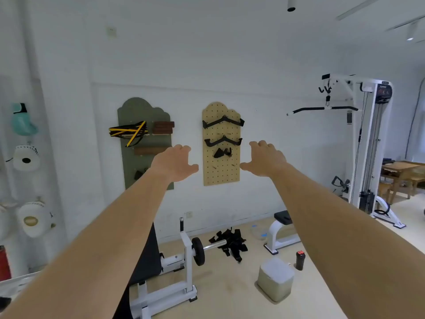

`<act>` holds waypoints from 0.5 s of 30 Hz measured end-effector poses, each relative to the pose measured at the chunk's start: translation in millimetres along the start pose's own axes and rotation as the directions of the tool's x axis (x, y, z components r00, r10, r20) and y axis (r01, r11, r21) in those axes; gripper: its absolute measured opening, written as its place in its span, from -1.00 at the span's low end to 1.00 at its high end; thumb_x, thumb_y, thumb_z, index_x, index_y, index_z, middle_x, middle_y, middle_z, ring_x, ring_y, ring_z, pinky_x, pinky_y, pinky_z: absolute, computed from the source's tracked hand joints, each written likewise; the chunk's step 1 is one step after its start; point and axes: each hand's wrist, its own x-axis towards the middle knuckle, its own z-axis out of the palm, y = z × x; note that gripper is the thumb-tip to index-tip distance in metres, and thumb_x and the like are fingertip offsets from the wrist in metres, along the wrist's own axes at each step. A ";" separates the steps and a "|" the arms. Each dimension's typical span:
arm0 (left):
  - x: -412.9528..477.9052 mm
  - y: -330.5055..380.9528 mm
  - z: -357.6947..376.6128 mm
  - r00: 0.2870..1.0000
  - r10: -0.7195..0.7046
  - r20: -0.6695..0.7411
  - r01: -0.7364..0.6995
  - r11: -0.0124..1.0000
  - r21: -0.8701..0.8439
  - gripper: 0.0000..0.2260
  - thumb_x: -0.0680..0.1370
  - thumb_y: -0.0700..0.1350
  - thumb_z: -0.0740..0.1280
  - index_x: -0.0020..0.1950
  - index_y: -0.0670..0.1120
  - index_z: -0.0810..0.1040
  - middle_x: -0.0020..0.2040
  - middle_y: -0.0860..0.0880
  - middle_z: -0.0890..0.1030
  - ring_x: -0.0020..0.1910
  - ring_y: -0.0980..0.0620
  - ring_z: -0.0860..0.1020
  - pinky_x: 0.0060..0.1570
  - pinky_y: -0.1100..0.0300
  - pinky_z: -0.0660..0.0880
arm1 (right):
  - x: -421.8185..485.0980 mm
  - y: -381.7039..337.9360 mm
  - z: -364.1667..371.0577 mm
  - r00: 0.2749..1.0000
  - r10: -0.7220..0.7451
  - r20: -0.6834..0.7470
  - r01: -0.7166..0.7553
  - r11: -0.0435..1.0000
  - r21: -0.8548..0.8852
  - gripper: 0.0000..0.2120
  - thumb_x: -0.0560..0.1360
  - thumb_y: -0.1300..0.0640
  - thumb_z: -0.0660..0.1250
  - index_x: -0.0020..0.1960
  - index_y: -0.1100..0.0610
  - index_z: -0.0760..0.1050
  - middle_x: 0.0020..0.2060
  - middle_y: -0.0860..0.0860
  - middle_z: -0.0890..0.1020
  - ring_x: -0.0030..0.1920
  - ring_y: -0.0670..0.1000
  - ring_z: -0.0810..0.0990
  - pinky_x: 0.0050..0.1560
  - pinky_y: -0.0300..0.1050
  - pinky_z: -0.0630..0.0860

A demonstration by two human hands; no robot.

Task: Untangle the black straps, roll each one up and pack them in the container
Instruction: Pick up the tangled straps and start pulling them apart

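Observation:
A tangled heap of black straps (pixel 230 244) lies on the floor by the end of a barbell, near the far wall. A translucent plastic container with a pale lid (pixel 275 279) stands on the floor in front of the heap, to the right. Both my arms are stretched out forward at chest height, well above and short of the straps. My left hand (pixel 176 163) and my right hand (pixel 266 158) are held palm-down with fingers spread and loosely bent, holding nothing.
A weight bench with a white frame (pixel 184 268) and a loaded barbell (pixel 199 250) stands left of the straps. A black shaker bottle (pixel 300 260) is beside the container. A second white bench (pixel 279 229), a cable machine (pixel 372 146) and two wall pegboards (pixel 220 143) surround the area.

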 end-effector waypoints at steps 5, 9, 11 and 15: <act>12.4 -8.1 13.3 0.999 -0.004 0.032 0.004 1.000 0.000 -0.42 0.64 0.15 0.24 0.61 -0.04 0.24 0.54 -0.06 0.37 0.47 -0.10 0.40 0.28 -0.07 0.45 | 11.5 -4.6 9.7 1.000 0.025 0.017 -0.025 1.000 -0.005 -0.31 0.53 -0.17 0.35 0.52 0.12 0.23 0.42 0.11 0.39 0.40 0.18 0.38 0.26 0.11 0.42; 26.9 -18.4 39.2 0.999 0.001 0.052 0.000 1.000 -0.029 -0.43 0.64 0.14 0.24 0.60 -0.04 0.25 0.52 -0.06 0.39 0.45 -0.10 0.41 0.28 -0.09 0.47 | 23.7 -5.6 30.9 0.999 0.034 0.036 -0.033 0.999 -0.007 -0.32 0.54 -0.15 0.35 0.53 0.11 0.22 0.39 0.12 0.40 0.38 0.18 0.39 0.23 0.10 0.42; 34.0 -23.2 60.6 0.997 0.011 0.075 -0.008 0.999 -0.038 -0.43 0.64 0.15 0.24 0.60 -0.03 0.24 0.52 -0.05 0.39 0.45 -0.10 0.41 0.28 -0.10 0.49 | 30.0 -3.9 48.0 0.997 0.043 0.062 -0.043 0.999 -0.011 -0.30 0.54 -0.16 0.34 0.54 0.11 0.20 0.41 0.12 0.39 0.39 0.19 0.39 0.25 0.11 0.42; 51.8 -23.4 112.9 0.990 0.041 0.133 -0.033 0.998 -0.057 -0.43 0.65 0.16 0.23 0.60 -0.05 0.24 0.51 -0.06 0.38 0.44 -0.11 0.41 0.25 -0.08 0.48 | 44.8 7.5 93.4 0.992 0.067 0.109 -0.066 0.998 -0.016 -0.29 0.55 -0.19 0.34 0.55 0.13 0.20 0.43 0.13 0.38 0.40 0.19 0.38 0.27 0.13 0.43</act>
